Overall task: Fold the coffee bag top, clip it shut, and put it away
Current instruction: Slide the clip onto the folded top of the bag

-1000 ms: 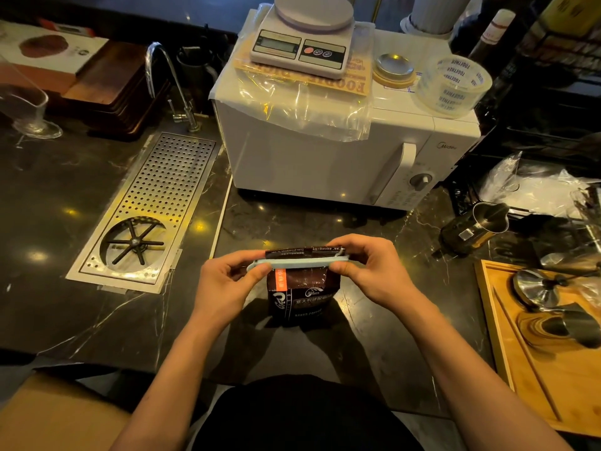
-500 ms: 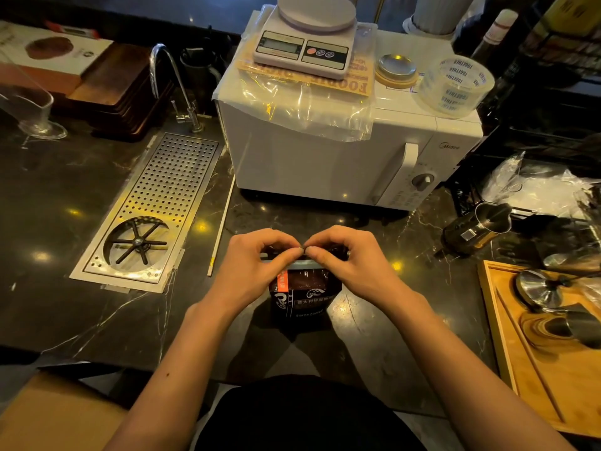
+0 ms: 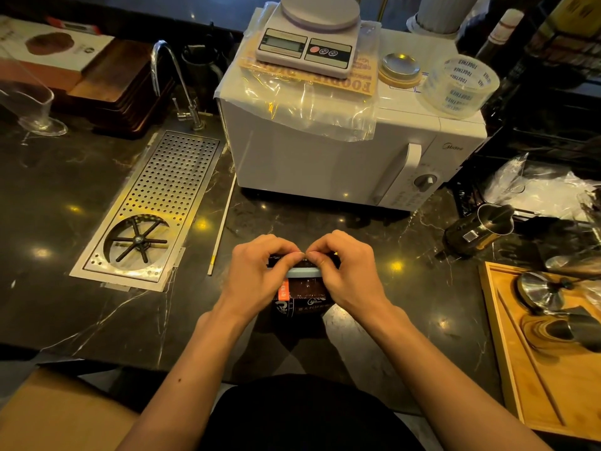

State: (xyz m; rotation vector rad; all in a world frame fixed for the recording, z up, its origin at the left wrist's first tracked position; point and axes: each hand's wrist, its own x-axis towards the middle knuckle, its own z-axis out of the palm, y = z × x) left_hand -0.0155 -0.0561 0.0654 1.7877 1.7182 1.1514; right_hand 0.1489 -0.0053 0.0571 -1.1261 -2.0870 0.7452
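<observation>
A dark brown coffee bag with an orange label strip stands upright on the black marble counter, near its front edge. A pale blue clip lies across the folded top of the bag. My left hand and my right hand both press on the clip and the bag top, with fingertips meeting at the middle. Both hands hide most of the clip and the fold.
A white microwave with a kitchen scale and a tape roll on it stands right behind. A steel drain grate lies at left, with a thin white stick beside it. A wooden tray with metal tools is at right.
My hands moved from the ends of the clip inward to its middle, fingertips now touching over the bag top. The bag stays in place.
</observation>
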